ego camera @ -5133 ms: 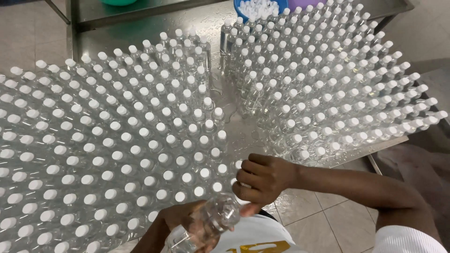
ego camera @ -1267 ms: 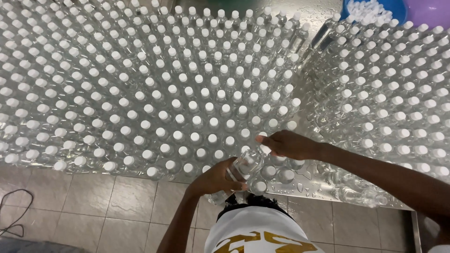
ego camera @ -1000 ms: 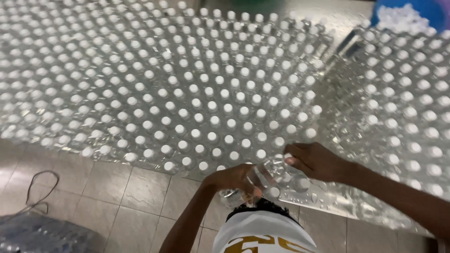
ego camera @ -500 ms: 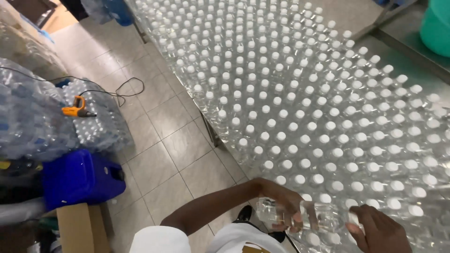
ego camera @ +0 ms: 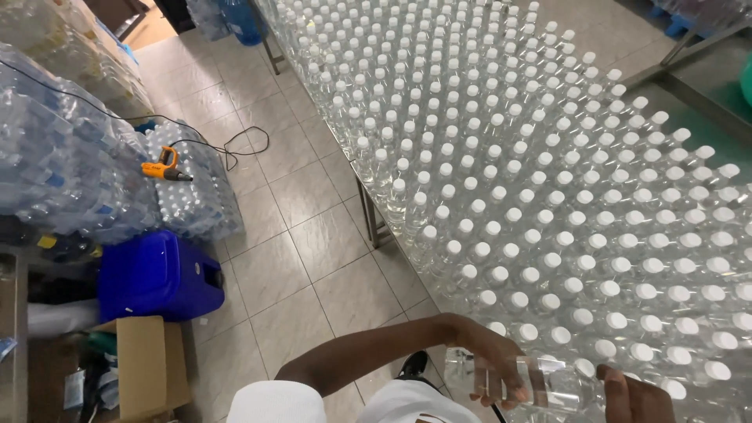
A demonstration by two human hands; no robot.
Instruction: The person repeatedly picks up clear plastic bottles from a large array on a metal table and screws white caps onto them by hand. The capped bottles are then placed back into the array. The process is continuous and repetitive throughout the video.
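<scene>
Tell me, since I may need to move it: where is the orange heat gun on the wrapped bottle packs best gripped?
Grip the orange heat gun by its orange handle body at the left end, coming from above. It lies flat on the wrapped bottle packs, metal nozzle pointing right, black cord trailing off; the handle is the thicker part, likely cooler.

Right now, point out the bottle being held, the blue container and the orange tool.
clear bottle (ego camera: pixel 540 384), head view, its body.
blue container (ego camera: pixel 157 274), head view, top face.
orange tool (ego camera: pixel 160 168), head view, its body.
</scene>
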